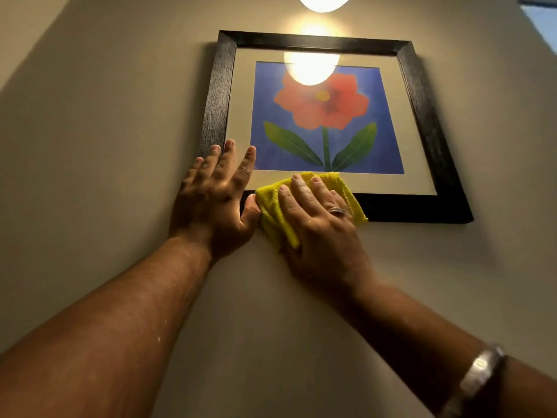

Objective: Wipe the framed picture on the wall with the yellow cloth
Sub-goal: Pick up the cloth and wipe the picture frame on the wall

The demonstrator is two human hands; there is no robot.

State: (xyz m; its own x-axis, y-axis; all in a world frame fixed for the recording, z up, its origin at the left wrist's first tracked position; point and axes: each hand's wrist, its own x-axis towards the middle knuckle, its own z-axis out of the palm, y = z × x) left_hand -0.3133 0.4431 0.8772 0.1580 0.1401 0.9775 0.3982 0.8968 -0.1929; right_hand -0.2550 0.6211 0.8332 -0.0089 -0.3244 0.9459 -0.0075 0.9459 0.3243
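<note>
The wall (99,122) filled the view, lit from a lamp (324,1) at the top edge whose glare also reflected in the glass. The framed picture (431,137) hung on it, black frame tilted in the wide-angle view, red flower on blue inside a pale mat. The left hand (217,194) lay flat and spread over the frame's lower-left corner, fingers on the frame edge and glass, thumb tucked at the bottom rail — gripping nothing, probably there to brace the frame so it wouldn't swing or shift on its hanger while being rubbed. The right hand (316,218) pressed the yellow cloth (271,206) against the bottom rail and lower mat strip, palm down, fingers extended over the bunched fabric — pinned by pressure more than clenched. Cloth sat just right of the left thumb, touching it or nearly so. A ring (337,210) was on the right hand, a metal bracelet (479,375) on that wrist. Judged: wiping was at the bottom edge, most glass not yet covered.
</note>
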